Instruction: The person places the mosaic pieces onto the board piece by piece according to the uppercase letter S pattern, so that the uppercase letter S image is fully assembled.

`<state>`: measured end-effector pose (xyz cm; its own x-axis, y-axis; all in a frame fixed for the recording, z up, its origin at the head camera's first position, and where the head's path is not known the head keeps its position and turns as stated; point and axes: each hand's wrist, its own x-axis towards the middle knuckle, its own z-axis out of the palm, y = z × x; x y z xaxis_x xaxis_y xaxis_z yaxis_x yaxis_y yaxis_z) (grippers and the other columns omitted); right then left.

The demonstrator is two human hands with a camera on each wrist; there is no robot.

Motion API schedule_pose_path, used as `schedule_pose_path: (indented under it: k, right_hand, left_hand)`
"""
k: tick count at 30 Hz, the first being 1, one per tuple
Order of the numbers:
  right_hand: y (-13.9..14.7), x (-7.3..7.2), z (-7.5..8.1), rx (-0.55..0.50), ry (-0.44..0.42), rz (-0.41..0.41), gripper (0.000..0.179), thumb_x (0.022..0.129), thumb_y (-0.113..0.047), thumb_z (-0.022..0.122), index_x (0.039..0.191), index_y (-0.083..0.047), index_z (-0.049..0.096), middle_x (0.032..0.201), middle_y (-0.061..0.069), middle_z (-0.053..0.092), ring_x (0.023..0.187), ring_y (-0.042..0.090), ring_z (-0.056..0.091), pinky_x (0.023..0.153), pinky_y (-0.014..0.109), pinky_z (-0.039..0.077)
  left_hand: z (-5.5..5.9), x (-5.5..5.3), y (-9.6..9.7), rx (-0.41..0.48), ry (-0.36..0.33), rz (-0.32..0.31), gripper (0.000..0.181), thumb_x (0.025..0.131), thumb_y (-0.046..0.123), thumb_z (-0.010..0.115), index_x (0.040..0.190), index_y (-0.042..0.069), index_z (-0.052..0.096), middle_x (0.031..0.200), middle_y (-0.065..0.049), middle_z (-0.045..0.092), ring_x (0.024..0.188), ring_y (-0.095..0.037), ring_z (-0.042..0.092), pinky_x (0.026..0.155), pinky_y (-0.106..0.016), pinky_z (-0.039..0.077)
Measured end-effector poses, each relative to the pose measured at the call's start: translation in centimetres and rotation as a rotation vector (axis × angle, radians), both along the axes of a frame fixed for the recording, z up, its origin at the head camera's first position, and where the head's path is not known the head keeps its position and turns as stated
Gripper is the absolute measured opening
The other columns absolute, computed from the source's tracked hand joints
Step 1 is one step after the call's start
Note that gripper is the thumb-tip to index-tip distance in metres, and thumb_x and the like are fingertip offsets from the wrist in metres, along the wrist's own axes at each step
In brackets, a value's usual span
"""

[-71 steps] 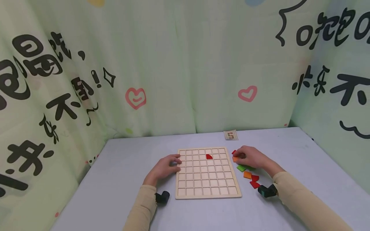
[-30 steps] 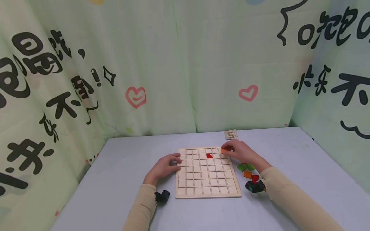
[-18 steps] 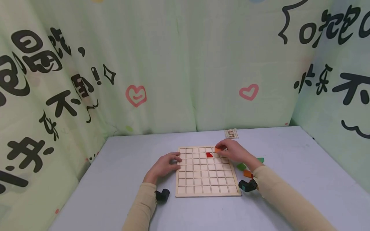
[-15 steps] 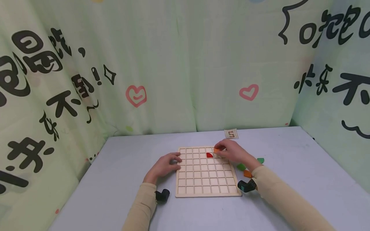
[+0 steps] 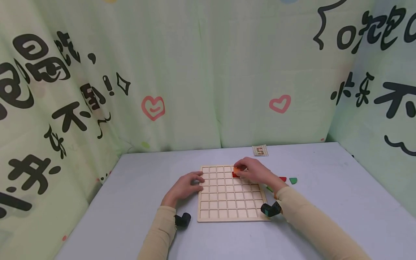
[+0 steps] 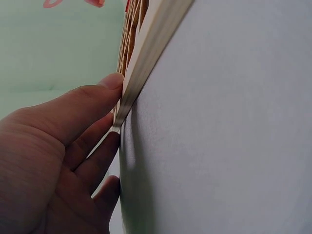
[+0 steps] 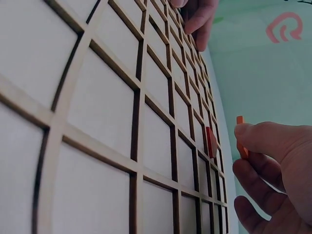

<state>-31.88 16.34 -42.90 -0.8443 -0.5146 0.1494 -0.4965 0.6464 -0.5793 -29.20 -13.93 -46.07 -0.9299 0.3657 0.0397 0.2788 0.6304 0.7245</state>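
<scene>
A wooden grid board [image 5: 224, 206] with square cells lies on the table. My left hand [image 5: 185, 186] rests against its left edge; in the left wrist view the thumb [image 6: 105, 87] touches the rim and the fingers are loosely spread. Between thumb and fingers, my right hand [image 5: 255, 170] pinches a small orange tile [image 7: 241, 141] above the far part of the board. A red tile [image 7: 210, 142] with one rounded corner sits in a cell close to that hand. The orange tile's full outline is hidden by the fingers.
Right of the board, a green tile [image 5: 293, 180] and a red tile [image 5: 283, 178] lie on the white table [image 5: 156, 187]; my right forearm partly covers other tiles. A small patterned card [image 5: 260, 150] lies behind the board. Printed curtains [image 5: 208, 72] surround the table.
My right hand picked up the orange tile from beside the board and carried it left over the far rows, close to the red tile. My left hand stays at the board's edge.
</scene>
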Motion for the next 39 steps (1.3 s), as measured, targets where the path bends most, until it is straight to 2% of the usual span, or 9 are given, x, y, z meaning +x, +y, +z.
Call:
schedule_pose_path:
  k: [20,32,39]
  right_hand:
    - [-1.8,-0.5,-0.8,0.023,-0.044,0.011,0.026,0.091,-0.013,0.069,0.115,-0.003,0.068,0.105,0.004,0.063,0.097,0.021,0.058,0.088,0.039,0.051]
    - [-2.5,-0.4,-0.8,0.068,0.037,0.063,0.022,0.09,-0.01,0.069,0.111,-0.001,0.07,0.098,0.004,0.063,0.083,0.017,0.051,0.075,0.033,0.047]
    - [-2.7,-0.2,-0.9,0.093,0.041,0.063,0.023,0.09,-0.011,0.069,0.111,-0.002,0.069,0.095,0.004,0.061,0.081,0.019,0.051,0.073,0.031,0.045]
  left_hand:
    - [0.0,0.1,0.1,0.002,-0.008,0.008,0.018,0.087,0.01,0.072,0.105,0.009,0.07,0.144,-0.006,0.052,0.139,-0.031,0.038,0.114,-0.048,0.03]
    - [0.1,0.0,0.1,-0.008,0.005,-0.002,0.019,0.087,0.01,0.072,0.105,0.009,0.07,0.144,-0.007,0.052,0.139,-0.031,0.038,0.114,-0.048,0.03]
    - [0.1,0.1,0.1,-0.013,0.004,-0.001,0.018,0.087,0.01,0.073,0.105,0.009,0.07,0.144,-0.007,0.052,0.139,-0.031,0.038,0.114,-0.048,0.03]
